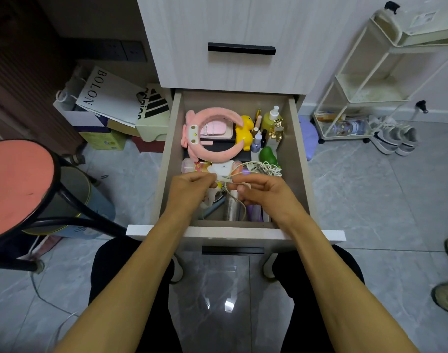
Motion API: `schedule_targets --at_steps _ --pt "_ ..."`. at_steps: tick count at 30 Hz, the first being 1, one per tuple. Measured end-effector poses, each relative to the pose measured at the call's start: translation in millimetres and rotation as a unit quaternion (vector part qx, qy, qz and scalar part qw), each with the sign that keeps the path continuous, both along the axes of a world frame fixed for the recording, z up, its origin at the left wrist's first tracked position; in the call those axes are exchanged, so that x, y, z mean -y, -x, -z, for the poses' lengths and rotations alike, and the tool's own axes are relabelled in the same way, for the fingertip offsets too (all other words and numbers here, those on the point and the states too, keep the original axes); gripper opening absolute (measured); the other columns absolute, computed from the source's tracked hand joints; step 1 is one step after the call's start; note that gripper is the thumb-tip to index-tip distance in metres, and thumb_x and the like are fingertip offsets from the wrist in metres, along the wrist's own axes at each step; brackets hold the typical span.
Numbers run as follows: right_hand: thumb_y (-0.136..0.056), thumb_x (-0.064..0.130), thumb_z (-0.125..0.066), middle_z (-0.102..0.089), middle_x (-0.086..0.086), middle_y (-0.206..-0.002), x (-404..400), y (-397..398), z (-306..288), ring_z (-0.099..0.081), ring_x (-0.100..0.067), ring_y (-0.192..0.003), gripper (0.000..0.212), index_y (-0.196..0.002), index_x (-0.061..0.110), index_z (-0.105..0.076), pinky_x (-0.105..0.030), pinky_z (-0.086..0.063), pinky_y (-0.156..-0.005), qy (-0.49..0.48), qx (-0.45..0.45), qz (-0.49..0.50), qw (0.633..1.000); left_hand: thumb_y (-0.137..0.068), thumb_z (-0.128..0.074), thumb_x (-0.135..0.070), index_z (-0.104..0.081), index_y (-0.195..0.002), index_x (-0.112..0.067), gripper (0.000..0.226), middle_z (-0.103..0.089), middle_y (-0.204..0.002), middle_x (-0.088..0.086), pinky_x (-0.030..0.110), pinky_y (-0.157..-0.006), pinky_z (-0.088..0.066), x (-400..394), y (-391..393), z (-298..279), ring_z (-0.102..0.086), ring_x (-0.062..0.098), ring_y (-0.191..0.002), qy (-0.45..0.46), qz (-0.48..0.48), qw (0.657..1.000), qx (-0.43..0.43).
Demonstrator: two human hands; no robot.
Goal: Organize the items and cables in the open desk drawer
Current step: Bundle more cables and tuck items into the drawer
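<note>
The open drawer (298, 159) holds a pink plush headband (212, 135), a yellow duck toy (244, 132), bottles (270, 118), a green toy (268, 155) and a tangled white cable (262, 168). My left hand (192, 186) pinches one part of the white cable above the drawer's near half. My right hand (262, 191) grips another part of the same cable, a loop hanging down between the hands. A metal cylinder (232, 208) and purple items (253, 212) lie beneath.
A red-topped stool (16, 184) stands at the left. Paper bags and boxes (110, 103) crowd the floor left of the cabinet. A white trolley (365, 93) and shoes (393, 140) stand at the right. The closed upper drawer has a black handle (241, 48).
</note>
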State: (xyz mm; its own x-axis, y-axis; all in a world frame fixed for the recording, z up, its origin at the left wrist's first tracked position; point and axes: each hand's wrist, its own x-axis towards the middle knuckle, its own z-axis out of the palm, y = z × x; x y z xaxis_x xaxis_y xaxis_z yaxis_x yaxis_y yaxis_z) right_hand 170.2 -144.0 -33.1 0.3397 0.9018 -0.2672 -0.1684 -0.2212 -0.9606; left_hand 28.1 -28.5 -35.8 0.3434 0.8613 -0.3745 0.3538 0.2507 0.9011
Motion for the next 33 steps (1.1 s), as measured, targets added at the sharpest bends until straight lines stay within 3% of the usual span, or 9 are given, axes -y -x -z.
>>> schedule_targets --at_steps 4,8,10,13,18,21,25,30,33 --pt "-0.096 0.015 -0.057 -0.073 -0.001 -0.090 -0.8 -0.1 0.9 -0.060 -0.007 -0.074 0.017 -0.100 0.011 -0.073 -0.030 -0.052 -0.079 0.002 0.022 0.011 1.000 -0.088 -0.070 -0.020 -0.075 -0.076 -0.024 0.013 -0.069 -0.066 -0.018 0.004 -0.054 -0.043 2.1 0.8 -0.7 -0.059 -0.010 -0.061 -0.077 0.011 0.997 0.022" --pt "-0.101 0.024 -0.048 -0.069 -0.005 -0.102 -2.2 -1.2 3.6 -0.056 -0.018 -0.091 0.026 -0.101 0.014 -0.073 -0.038 -0.053 -0.087 0.012 0.027 0.010 1.000 -0.086 -0.072 -0.019 -0.076 -0.086 -0.026 0.008 -0.070 -0.076 -0.020 0.006 -0.060 -0.047 3.0 1.5 -0.6 -0.061 -0.008 -0.069 -0.113 0.029 0.993 0.036" --pt "-0.100 0.025 -0.050 -0.069 -0.004 -0.112 -1.8 -3.0 4.6 -0.058 -0.018 -0.099 0.027 -0.103 0.013 -0.073 -0.039 -0.052 -0.091 0.013 0.035 0.007 0.999 -0.087 -0.071 -0.020 -0.077 -0.092 -0.022 0.008 -0.070 -0.081 -0.019 0.008 -0.062 -0.048 3.2 1.1 1.2 -0.062 -0.007 -0.072 -0.137 0.043 0.990 0.018" --pt "-0.097 0.018 -0.055 -0.072 -0.002 -0.110 -0.9 -5.6 2.5 -0.065 -0.014 -0.096 0.022 -0.100 0.005 -0.072 -0.033 -0.052 -0.086 0.001 0.024 0.024 0.999 -0.088 -0.070 -0.021 -0.074 -0.091 -0.022 0.005 -0.071 -0.081 -0.007 0.020 -0.065 -0.054 2.9 0.7 3.9 -0.065 0.007 -0.068 -0.171 0.062 0.983 -0.001" --pt "-0.098 0.014 -0.053 -0.073 0.001 -0.103 -4.2 -3.9 3.7 -0.066 -0.010 -0.086 0.022 -0.103 0.002 -0.071 -0.031 -0.053 -0.085 0.011 0.009 0.020 1.000 -0.088 -0.069 -0.016 -0.067 -0.088 -0.016 0.002 -0.071 -0.077 0.003 0.030 -0.059 -0.057 2.4 1.1 1.0 -0.067 0.018 -0.062 -0.146 0.073 0.986 0.019" --pt "-0.097 0.012 -0.054 -0.073 0.006 -0.087 -4.5 -2.0 3.0 -0.066 -0.006 -0.080 0.023 -0.109 -0.002 -0.069 -0.030 -0.053 -0.086 0.021 0.029 -0.002 0.999 -0.089 -0.068 -0.013 -0.066 -0.092 -0.009 0.005 -0.070 -0.070 0.001 0.027 -0.052 -0.057 4.6 0.1 -2.5 -0.066 0.014 -0.053 -0.136 0.089 0.987 0.022" --pt "-0.092 0.002 -0.059 -0.073 0.001 -0.078 -5.0 -3.6 2.7 -0.067 -0.006 -0.074 0.010 -0.094 0.005 -0.068 -0.019 -0.054 -0.074 -0.002 -0.017 0.069 0.997 -0.088 -0.068 -0.011 -0.065 -0.088 -0.010 0.003 -0.067 -0.066 0.002 0.021 -0.048 -0.050 3.4 -1.4 0.6 -0.061 0.011 -0.049 -0.129 0.102 0.986 -0.004" --pt "-0.096 0.009 -0.056 -0.069 -0.005 -0.084 -6.1 -3.2 2.7 -0.064 -0.006 -0.079 0.017 -0.103 0.002 -0.070 -0.017 -0.053 -0.076 0.023 0.003 0.058 0.998 -0.088 -0.070 -0.014 -0.068 -0.086 -0.012 0.003 -0.070 -0.074 0.004 0.020 -0.048 -0.049 1.7 -2.3 3.1 -0.060 0.008 -0.049 -0.117 0.102 0.988 -0.011" --pt "-0.091 0.001 -0.061 -0.070 -0.009 -0.086 -7.8 -0.3 0.7 -0.068 -0.007 -0.072 0.015 -0.102 0.002 -0.070 -0.016 -0.054 -0.071 0.051 -0.015 0.062 0.997 -0.087 -0.070 -0.016 -0.068 -0.086 -0.015 0.003 -0.071 -0.079 0.001 0.021 -0.051 -0.050 2.8 -1.5 3.5 -0.062 0.010 -0.058 -0.145 0.098 0.985 -0.012"
